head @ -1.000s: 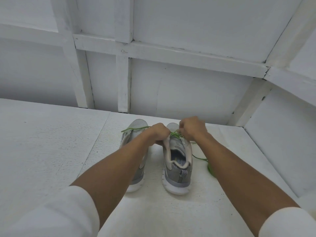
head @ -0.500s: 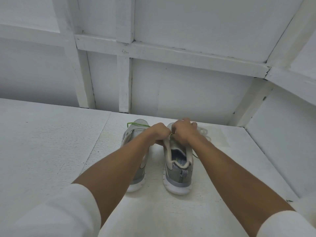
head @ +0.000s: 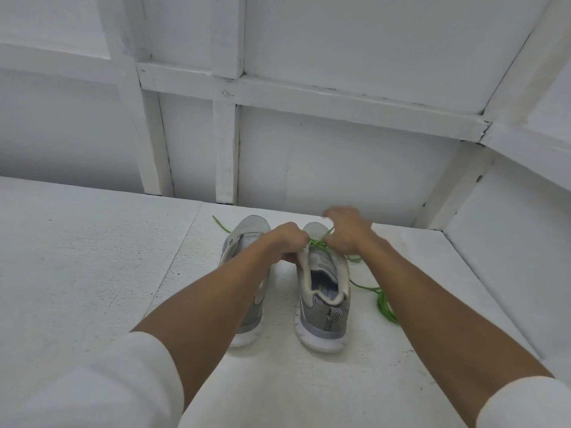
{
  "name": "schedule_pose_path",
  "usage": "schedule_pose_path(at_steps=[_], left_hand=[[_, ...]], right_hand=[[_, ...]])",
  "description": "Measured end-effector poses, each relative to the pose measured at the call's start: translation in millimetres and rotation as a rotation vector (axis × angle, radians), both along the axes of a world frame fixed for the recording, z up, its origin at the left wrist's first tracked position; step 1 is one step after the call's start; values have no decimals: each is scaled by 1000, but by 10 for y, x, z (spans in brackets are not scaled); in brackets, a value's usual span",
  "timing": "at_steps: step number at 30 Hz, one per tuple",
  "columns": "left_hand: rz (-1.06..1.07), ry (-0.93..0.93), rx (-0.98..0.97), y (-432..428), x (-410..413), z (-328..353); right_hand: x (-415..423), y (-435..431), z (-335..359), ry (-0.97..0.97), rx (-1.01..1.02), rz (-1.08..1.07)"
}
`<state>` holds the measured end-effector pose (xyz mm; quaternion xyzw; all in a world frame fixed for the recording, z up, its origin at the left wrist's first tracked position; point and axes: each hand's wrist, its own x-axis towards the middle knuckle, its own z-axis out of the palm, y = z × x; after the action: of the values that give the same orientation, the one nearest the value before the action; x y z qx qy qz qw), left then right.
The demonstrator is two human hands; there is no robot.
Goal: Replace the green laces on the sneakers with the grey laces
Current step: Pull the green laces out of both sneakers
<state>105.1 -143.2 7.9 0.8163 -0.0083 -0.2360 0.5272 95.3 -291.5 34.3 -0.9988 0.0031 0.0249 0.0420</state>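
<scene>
– Hands, holding what?
– Left hand (head: pixel 289 242) grips the right sneaker (head: pixel 324 304) by its tongue; right hand (head: pixel 347 231), nearer, pinches the green lace (head: pixel 383 304). Sneaker runs 6 to 12 o'clock; slack trails toward 4 o'clock

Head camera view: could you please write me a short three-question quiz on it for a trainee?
1. True or false: the left sneaker and the right sneaker stand with their toes toward the person.
2. Where does the loose green lace pile up? A. on the white surface beside the right sneaker; B. inside the left sneaker; C. on the wall's ledge.
3. Fill in: the lace stretched between the left hand and the right hand is ___.
Key: 1 false (heels face the person); 2 A; 3 green.
</scene>
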Motion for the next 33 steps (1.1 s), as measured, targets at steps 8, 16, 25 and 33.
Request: schedule_pose_path(at_steps=[8,16,25,33], left_hand=[[6,5,-8,0,-3,1],[9,-2,-9,10,-24,-6],[21,4,-13,3,-30,12],[20,0,4,-7,-11,11]], right_hand=[[-6,61,17,-106,-174,-7],[71,-372,283,-225,-169,-294],[-38,148,-32,35,-49,95],[-32,-155,92,-5,52,15]])
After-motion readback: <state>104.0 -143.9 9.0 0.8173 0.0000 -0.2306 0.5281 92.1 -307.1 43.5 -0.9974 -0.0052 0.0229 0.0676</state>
